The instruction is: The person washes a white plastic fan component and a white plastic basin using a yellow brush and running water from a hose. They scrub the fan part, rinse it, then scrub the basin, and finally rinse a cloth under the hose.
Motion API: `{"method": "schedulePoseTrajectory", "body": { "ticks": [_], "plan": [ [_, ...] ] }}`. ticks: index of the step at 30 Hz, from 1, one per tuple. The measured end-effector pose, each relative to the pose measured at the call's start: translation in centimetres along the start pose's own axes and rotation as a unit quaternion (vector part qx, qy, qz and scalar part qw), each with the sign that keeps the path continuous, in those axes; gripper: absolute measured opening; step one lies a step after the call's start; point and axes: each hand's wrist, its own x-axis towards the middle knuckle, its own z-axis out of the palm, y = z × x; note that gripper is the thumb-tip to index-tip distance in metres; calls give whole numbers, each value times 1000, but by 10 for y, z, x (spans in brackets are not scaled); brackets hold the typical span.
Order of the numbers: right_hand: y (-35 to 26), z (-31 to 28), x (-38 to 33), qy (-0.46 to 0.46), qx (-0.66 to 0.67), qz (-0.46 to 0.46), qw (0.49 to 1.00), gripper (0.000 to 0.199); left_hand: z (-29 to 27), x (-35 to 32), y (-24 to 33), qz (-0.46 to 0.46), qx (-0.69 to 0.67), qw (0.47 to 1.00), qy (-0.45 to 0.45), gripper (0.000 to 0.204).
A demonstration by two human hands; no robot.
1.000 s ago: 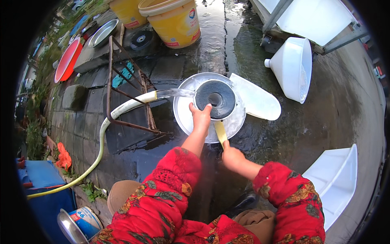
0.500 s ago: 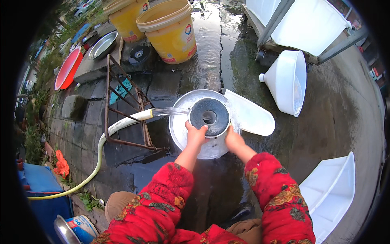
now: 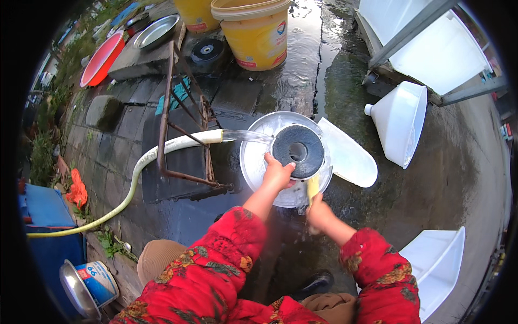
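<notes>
A dark grey ring-shaped disc with a white rim and a centre hole point(image 3: 311, 141) is tilted over a round shallow metal pan point(image 3: 251, 171). My left hand point(image 3: 277, 174) grips its lower left edge, thumb on the face. My right hand point(image 3: 322, 214) is closed on a narrow yellow strip point(image 3: 313, 189) whose tip touches the disc's lower rim; motion blur hides whether it is a brush or a scraper. Water pours from a pale hose point(image 3: 186, 141) onto the disc's left side and into the pan. A white oblong plastic tray point(image 3: 353, 159) lies against the pan's right side.
A rusty metal frame point(image 3: 163, 141) supports the hose at left. Yellow buckets point(image 3: 253, 40) stand beyond on wet paving. At right are a white plastic hopper point(image 3: 396, 123) and a metal-legged stand point(image 3: 413, 32); a white angular plastic piece point(image 3: 440, 264) lies near my right sleeve.
My right hand has left the disc's edge and drawn down toward me, and the yellow strip now shows in it. My left hand still grips the disc. The whole view has shifted.
</notes>
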Motion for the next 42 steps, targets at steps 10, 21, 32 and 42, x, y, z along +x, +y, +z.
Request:
{"method": "schedulePoseTrajectory", "body": {
  "ticks": [10,21,32,42],
  "plan": [
    [-9,6,21,64,77,53,994,50,-1,-2,8,-37,48,998,9,89],
    [5,-9,64,133,89,-4,987,49,-4,1,3,-16,40,999,-7,87],
    [18,-25,66,115,-16,-135,984,43,-7,-6,19,-46,89,995,-24,86],
    [19,-23,63,196,-20,-106,975,44,-4,-8,15,-2,84,996,10,84]
  ]
}}
